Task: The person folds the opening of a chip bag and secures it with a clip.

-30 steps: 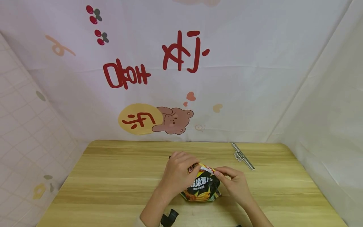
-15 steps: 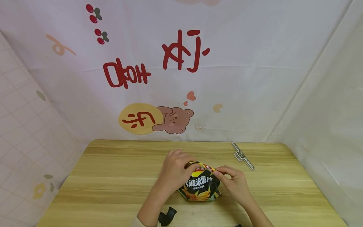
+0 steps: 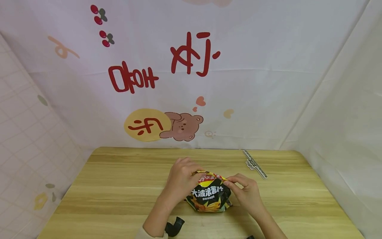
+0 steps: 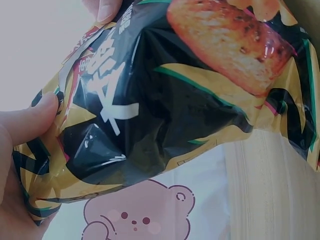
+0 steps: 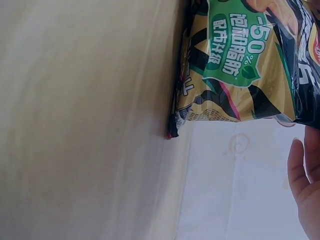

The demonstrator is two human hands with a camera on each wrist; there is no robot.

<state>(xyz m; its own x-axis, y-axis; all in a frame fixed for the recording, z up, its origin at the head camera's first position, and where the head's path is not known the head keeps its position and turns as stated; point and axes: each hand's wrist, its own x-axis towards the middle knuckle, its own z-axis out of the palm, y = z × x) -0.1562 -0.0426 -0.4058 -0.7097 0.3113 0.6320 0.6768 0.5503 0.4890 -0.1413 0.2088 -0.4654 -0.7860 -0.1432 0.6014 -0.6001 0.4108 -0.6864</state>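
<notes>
A black and yellow bag of potato chips [image 3: 209,196] stands upright on the table between both hands. My left hand [image 3: 182,177] grips its top left side, thumb in front and fingers behind, which the left wrist view shows close up on the bag's side [image 4: 150,110]. At the top right corner, my right hand [image 3: 246,191] pinches the bag's edge between thumb and fingers. The right wrist view shows the bag's lower corner [image 5: 235,65] with its green label, and part of the right hand [image 5: 307,185] at the edge. The fingertips behind the bag are hidden.
A long clip with a piano-key pattern [image 3: 255,165] lies on the wooden table [image 3: 119,186], toward the back right. A black curved piece [image 3: 175,226] sits beside the left forearm. Behind the table hangs a printed white cloth [image 3: 253,99].
My left hand has shifted a little to the left along the bag's top. More of the front lettering and the red and yellow logo now shows. The right hand has barely moved.
</notes>
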